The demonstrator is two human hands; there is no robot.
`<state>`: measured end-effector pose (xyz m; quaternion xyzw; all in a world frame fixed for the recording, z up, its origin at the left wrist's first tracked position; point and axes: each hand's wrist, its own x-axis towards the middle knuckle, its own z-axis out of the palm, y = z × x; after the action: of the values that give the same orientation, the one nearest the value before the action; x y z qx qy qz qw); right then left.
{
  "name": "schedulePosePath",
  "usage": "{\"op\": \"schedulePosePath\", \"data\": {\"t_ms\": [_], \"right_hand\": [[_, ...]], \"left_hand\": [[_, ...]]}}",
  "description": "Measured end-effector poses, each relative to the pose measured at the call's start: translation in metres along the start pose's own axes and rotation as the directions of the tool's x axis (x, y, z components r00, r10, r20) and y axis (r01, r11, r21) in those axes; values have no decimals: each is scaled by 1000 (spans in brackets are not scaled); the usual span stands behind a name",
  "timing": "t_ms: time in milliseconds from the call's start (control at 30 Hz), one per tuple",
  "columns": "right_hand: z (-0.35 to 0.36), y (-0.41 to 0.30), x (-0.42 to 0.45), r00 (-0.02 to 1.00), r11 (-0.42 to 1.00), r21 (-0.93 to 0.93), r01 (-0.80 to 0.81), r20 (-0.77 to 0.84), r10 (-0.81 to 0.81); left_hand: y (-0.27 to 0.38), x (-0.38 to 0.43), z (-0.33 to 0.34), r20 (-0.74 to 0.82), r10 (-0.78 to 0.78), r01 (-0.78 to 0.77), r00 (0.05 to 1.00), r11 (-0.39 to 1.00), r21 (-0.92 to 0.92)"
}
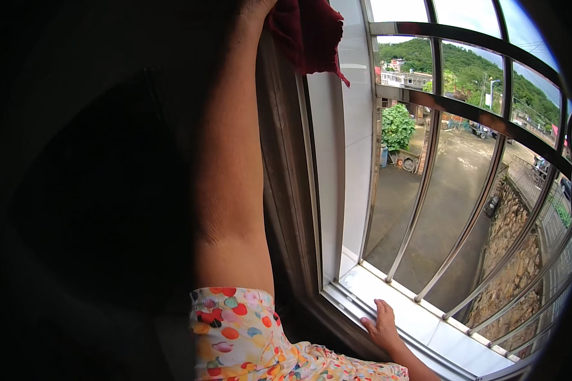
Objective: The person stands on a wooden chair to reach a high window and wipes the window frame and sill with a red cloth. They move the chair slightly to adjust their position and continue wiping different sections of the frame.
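My left arm reaches up along the dark window frame [286, 157]. Only part of my left hand [257, 7] shows at the top edge, against a dark red cloth [310, 38] with a ragged edge. The cloth hangs over the upper part of the frame; the fingers on it are out of view. Lower right, my right hand [383, 328] rests on the metal sliding track [357, 307] at the bottom of the window, beside the white tiled sill [386, 290]. It holds nothing visible, and its thumb and fingers are apart.
Metal security bars [429, 190] stand just outside the sill. Beyond and below them lie a concrete yard [453, 190], a stone wall [505, 262] and a green bush [397, 126]. White tiles [357, 143] line the window's side. Deep shadow covers the left side.
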<state>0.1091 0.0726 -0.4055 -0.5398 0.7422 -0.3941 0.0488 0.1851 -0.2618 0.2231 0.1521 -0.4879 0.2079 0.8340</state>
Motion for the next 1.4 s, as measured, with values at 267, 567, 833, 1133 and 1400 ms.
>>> {"op": "schedulePosePath", "data": {"t_ms": [267,567,833,1133,1400], "right_hand": [[-15,17,0,996,989,-118,-87,-18,85],[-7,2,1,998,995,-86,-48,29,51],[-11,1,5,978,979,-82,-187,80,194],[-14,-6,8,954,957,-103,-271,100,281],[-9,-11,12,950,951,-122,-284,98,296]], "left_hand": [[43,-184,-129,554,-91,174,828,980,-98],[41,-464,-350,727,-294,326,620,940,102],[41,-634,-445,591,-806,871,-20,276,407],[-16,-680,-459,901,-144,495,-408,-864,87],[16,-654,-459,730,-149,249,-667,-968,30]]}}
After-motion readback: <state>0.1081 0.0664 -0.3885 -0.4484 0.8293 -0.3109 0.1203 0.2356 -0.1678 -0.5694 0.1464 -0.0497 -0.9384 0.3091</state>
